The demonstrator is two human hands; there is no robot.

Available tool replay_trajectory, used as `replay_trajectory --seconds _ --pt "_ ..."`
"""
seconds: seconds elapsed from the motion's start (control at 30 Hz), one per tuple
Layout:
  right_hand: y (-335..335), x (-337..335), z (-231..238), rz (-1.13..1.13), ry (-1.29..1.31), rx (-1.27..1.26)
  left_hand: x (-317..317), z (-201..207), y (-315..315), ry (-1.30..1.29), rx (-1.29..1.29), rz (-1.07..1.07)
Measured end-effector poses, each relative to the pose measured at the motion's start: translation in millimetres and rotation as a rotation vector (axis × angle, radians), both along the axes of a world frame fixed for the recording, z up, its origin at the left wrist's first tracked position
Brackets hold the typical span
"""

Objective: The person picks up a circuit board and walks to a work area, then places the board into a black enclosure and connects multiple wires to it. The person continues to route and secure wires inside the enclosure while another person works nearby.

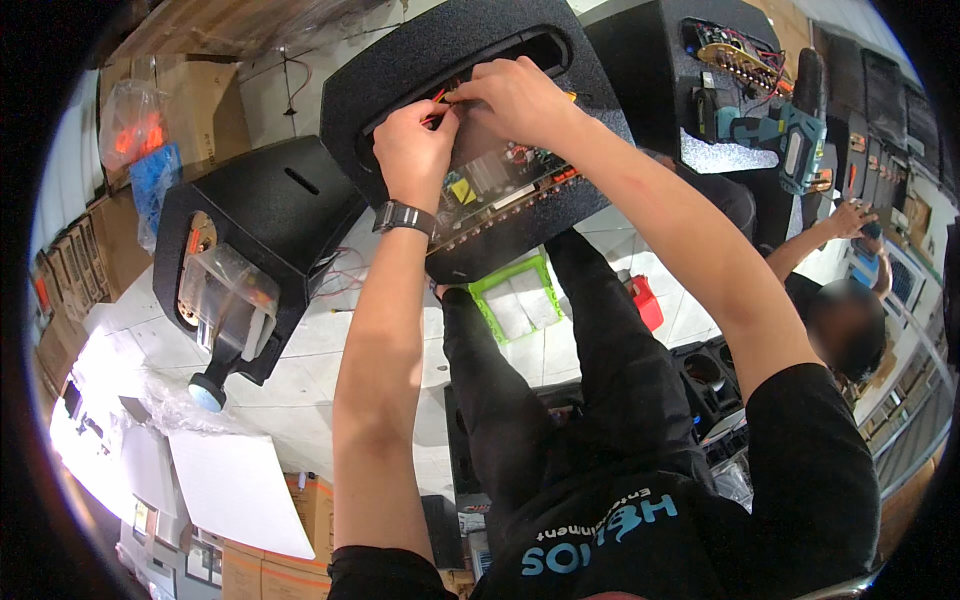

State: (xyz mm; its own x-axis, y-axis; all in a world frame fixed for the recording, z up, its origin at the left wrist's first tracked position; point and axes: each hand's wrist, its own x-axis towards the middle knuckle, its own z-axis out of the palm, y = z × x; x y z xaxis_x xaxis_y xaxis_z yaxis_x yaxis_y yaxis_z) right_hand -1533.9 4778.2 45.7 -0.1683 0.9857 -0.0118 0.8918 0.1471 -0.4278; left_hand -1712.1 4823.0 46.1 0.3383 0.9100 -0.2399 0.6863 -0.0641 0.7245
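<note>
In front of me is a black textured speaker cabinet with a slotted opening. At that opening my left hand is closed, thumb and fingers pinching thin red and yellow wires. My right hand is closed too, its fingertips meeting the left ones at the same wires. What exactly lies between the fingertips is partly hidden. Just below my hands is an amplifier circuit board with a row of metal connectors along its edge. It sits at the cabinet's near side.
A second black cabinet lies to the left, a plastic bag of parts on it. Another stands at the right with a cordless drill on it. A green frame and red container lie on the floor. A co-worker is at the right.
</note>
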Motion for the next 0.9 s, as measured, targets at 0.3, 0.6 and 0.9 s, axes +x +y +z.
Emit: replay_trajectory --seconds 0.3,0.6,0.9 --pt "13 -10 -25 -0.178 -0.158 -0.096 -50 -12 15 -0.170 0.407 -0.214" --pt "25 -16 -32 -0.134 -0.005 -0.438 -72 -21 14 0.045 0.486 -0.256" --pt "14 -40 -7 -0.184 -0.080 -0.493 -77 -37 15 -0.006 0.632 -0.265"
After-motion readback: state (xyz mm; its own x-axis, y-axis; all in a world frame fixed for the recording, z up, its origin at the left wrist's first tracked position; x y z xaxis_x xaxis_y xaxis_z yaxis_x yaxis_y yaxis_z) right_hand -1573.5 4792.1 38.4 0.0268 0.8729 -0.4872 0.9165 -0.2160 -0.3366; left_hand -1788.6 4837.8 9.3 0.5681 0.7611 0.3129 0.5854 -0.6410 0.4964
